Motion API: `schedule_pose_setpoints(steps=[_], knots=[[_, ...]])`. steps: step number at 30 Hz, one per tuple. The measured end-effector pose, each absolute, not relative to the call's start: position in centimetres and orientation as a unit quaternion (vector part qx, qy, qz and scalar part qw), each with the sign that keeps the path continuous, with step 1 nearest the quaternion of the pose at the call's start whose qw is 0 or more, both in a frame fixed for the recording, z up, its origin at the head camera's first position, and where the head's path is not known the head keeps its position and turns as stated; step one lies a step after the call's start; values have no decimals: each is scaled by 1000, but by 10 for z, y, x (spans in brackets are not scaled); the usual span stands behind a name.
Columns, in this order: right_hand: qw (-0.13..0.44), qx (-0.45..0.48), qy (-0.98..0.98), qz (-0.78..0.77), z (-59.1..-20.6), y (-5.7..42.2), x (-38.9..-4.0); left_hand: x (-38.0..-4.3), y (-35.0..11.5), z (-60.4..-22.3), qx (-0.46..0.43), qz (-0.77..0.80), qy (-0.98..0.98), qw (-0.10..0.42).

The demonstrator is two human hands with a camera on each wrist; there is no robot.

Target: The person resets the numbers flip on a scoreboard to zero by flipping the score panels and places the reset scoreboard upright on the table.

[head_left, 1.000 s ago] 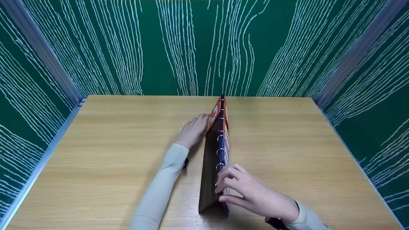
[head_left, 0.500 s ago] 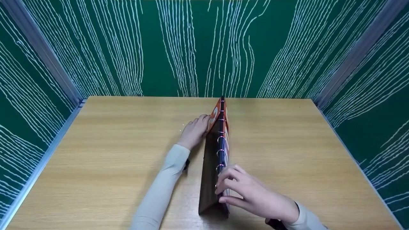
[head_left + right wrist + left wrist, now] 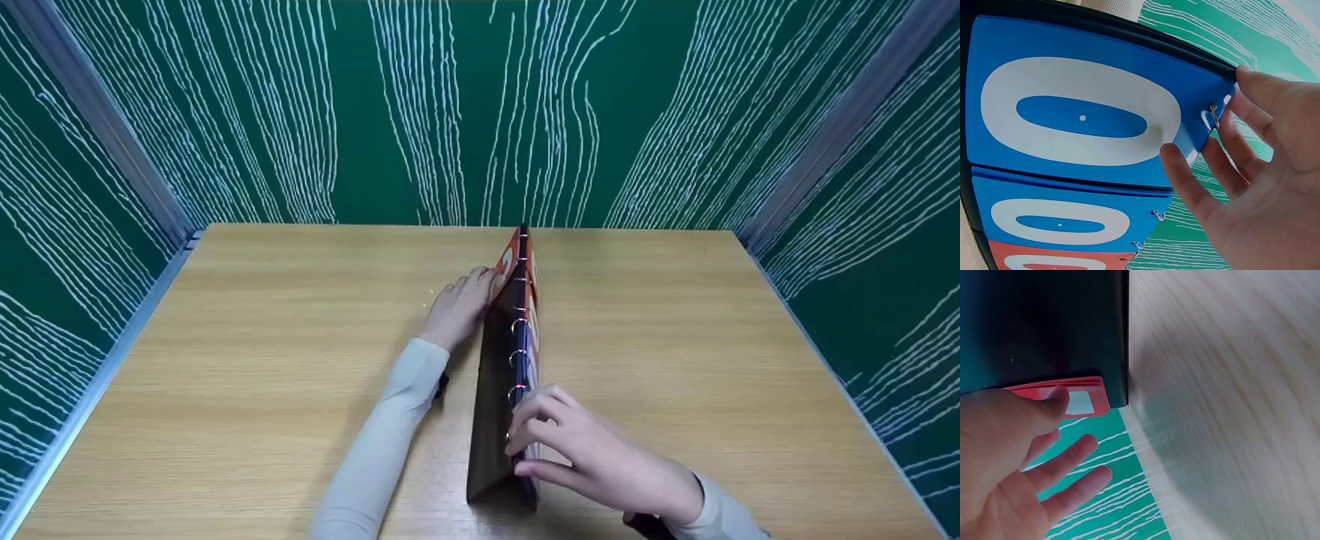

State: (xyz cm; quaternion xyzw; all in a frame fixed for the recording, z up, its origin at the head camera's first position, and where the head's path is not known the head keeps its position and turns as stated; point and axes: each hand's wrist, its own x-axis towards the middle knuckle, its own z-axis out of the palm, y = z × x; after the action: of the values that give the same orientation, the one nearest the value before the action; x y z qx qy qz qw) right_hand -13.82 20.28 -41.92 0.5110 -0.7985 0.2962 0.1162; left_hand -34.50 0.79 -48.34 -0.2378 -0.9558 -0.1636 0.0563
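A dark tabletop flip scoreboard (image 3: 495,405) stands like a tent, its ringed spine on top running away from me. My left hand (image 3: 457,307) reaches along its left side to the red number cards (image 3: 1100,396) at the far end. The left wrist view shows the thumb on these cards, three fingers spread below and the index finger apparently hidden behind. My right hand (image 3: 592,457) grips the spine's near end, thumb and fingertips at the top edge. In the right wrist view one finger lies before the large blue card (image 3: 1123,62) with a white 0.
The scoreboard stands on a wood-grain table (image 3: 285,360). Green walls (image 3: 480,112) with white wavy lines rise at the back and sides, with grey posts (image 3: 112,112) in the corners. A smaller blue card (image 3: 1081,239) and metal rings (image 3: 1215,115) show on the scoreboard's right face.
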Motion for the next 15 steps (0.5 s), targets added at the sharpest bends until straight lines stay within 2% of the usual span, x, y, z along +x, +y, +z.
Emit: schedule_pose_setpoints(steps=[15], knots=[[118,508,-798,302,-420,203,-138,-344,4,-486,-225,-115,-964,81]])
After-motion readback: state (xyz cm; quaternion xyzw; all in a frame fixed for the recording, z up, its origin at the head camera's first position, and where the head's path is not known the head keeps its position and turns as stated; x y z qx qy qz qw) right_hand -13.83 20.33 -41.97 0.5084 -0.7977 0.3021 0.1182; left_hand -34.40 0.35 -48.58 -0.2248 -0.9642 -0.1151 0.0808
